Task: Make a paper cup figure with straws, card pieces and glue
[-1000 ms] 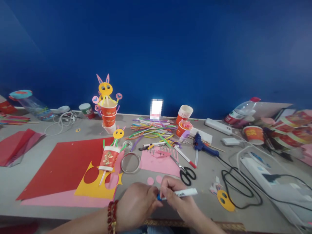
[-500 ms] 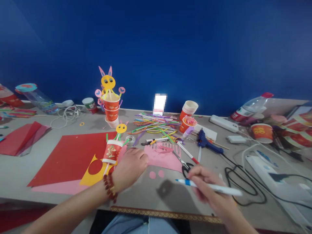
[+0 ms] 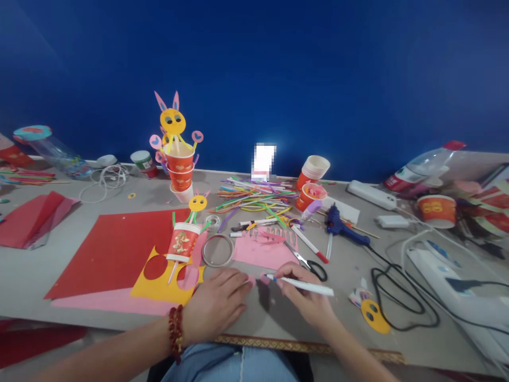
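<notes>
My right hand (image 3: 304, 292) grips a white marker (image 3: 314, 287) with a blue tip. The tip is at a small pink paper circle (image 3: 264, 277); whether it touches the paper I cannot tell. My left hand (image 3: 217, 302) rests palm down on the table, fingers stretched out, at a second pink circle (image 3: 251, 280) that its fingertips partly cover. Just beyond the hands lie a cut pink sheet (image 3: 258, 255), black-handled scissors (image 3: 317, 269) and a clear ring-shaped roll (image 3: 218, 251). Left of them, a red cup figure (image 3: 183, 242) with a yellow face stands by yellow paper (image 3: 149, 289) with round holes.
A taller cup figure (image 3: 180, 162) stands at the back left. Coloured sticks (image 3: 258, 196) lie behind the pink sheet. A blue glue gun (image 3: 344, 231) trails a black cord on the right, near a yellow paper face (image 3: 374, 317). Red paper (image 3: 107, 249) covers the left side.
My right hand has brought the marker left and down to the pink circle. My left hand has come back toward me and settled by the other circle, uncovering the clear ring.
</notes>
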### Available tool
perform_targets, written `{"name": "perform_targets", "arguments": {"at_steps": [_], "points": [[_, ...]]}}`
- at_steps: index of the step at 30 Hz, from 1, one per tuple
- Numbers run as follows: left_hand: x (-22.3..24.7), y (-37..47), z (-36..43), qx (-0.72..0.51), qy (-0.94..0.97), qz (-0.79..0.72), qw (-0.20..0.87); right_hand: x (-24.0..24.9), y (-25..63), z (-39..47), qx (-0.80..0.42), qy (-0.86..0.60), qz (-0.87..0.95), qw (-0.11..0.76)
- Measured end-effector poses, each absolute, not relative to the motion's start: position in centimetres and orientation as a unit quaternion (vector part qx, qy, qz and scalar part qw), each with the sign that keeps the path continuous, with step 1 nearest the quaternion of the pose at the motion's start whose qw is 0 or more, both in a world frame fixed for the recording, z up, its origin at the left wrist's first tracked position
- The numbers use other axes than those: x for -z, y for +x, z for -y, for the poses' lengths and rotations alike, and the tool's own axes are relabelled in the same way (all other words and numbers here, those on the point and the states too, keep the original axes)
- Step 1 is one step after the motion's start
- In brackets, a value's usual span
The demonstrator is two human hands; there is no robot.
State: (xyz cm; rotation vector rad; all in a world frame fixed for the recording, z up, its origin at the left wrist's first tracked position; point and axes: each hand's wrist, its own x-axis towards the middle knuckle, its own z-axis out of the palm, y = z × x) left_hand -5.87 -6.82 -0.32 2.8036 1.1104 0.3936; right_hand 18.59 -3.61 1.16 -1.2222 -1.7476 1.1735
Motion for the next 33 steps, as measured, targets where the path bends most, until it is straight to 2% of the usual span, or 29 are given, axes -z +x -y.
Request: {"name": "perform_targets", "arguments": {"at_steps": [7,15,33], "points": [[1.5,-6.0,6.5,-0.096,0.929,-0.353,0.063,0.4,16.2,3.8,-0.421,-0.465,0.698,0.347],[1.9,-6.4,6.3,-0.127,0.925,-0.347,0.085,1.7,15.5,3.4,-0.362,-0.441,0.743,0.349],[1.9,-6.1,6.1,-0.13,0.925,-0.348,0.076,1.5,15.3,3.1,-0.386,-0.44,0.74,0.331]]}}
